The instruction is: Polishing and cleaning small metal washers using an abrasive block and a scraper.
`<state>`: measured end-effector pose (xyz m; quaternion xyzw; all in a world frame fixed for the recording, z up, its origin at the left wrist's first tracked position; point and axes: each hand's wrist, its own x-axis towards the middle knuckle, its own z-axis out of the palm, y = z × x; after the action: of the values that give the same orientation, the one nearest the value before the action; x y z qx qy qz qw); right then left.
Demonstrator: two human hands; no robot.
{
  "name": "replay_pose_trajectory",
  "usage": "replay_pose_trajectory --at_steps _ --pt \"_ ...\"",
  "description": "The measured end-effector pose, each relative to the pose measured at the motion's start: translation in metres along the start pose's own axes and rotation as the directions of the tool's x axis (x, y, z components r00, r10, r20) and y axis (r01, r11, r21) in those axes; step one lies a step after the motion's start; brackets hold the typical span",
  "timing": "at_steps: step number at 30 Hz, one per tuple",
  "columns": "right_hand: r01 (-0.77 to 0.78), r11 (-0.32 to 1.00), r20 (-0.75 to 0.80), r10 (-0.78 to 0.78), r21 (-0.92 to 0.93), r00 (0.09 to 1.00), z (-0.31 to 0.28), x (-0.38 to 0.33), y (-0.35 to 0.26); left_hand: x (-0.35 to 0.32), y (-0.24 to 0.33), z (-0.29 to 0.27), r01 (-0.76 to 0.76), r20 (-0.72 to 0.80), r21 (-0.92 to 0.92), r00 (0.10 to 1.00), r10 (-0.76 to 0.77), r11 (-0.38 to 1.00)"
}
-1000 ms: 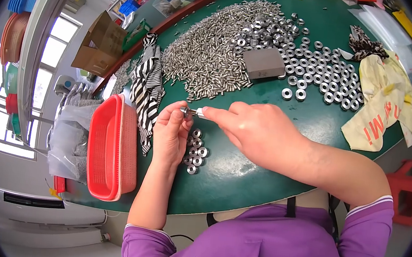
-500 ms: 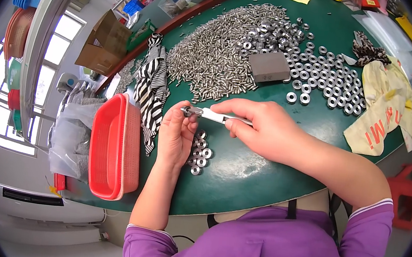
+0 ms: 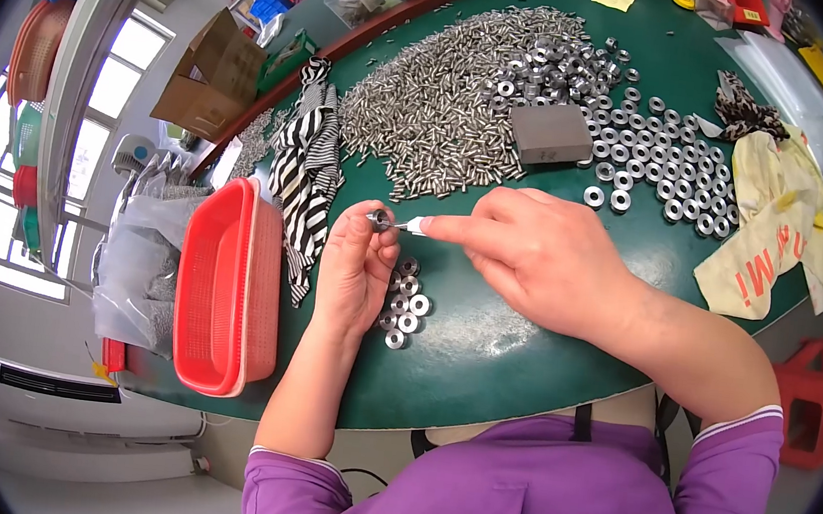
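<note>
At left, clear plastic bags (image 3: 134, 273), just beside a red perforated basket (image 3: 262, 302). Next, a striped cloth (image 3: 305, 176), crumpled on the green table (image 3: 489, 376). Then the left hand (image 3: 355, 271), raised over the table's near part, thumb and fingertips clamped on a metal ring (image 3: 377, 219). Pointing at that ring from the right, a slim tool (image 3: 416, 225) with a white part; tip inside the hole or only against it, cannot tell. Just right of the left wrist, a small cluster of silver rings (image 3: 411, 302). Farther off, a heap of metal pins (image 3: 438, 99), then a grey block (image 3: 552, 134). Nearer, the right hand (image 3: 551, 262), closed around the tool, forefinger extended along it. At far right, silver rings in rows (image 3: 671, 169), beside a yellowish cloth (image 3: 765, 234).
</note>
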<state>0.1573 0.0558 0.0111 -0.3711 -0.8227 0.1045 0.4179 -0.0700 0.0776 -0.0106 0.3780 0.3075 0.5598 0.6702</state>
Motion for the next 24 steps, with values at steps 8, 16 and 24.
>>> replay_pose_trajectory --at_steps 8,16,24 --pt "0.036 0.999 0.006 -0.036 -0.021 0.999 0.0003 -0.0006 0.0001 -0.0013 -0.0012 0.0027 0.008 0.011 0.06 1.0 -0.009 0.998" --pt "0.147 0.966 0.004 -0.15 -0.214 0.989 -0.0013 -0.0013 0.0005 -0.0015 0.0004 0.0021 0.02 -0.007 0.153 1.0 -0.019 0.988" --pt "0.154 0.954 0.013 -0.156 -0.257 0.988 -0.0019 -0.0018 -0.0009 -0.0009 0.0023 0.0046 0.061 -0.026 0.188 0.998 -0.057 0.98"
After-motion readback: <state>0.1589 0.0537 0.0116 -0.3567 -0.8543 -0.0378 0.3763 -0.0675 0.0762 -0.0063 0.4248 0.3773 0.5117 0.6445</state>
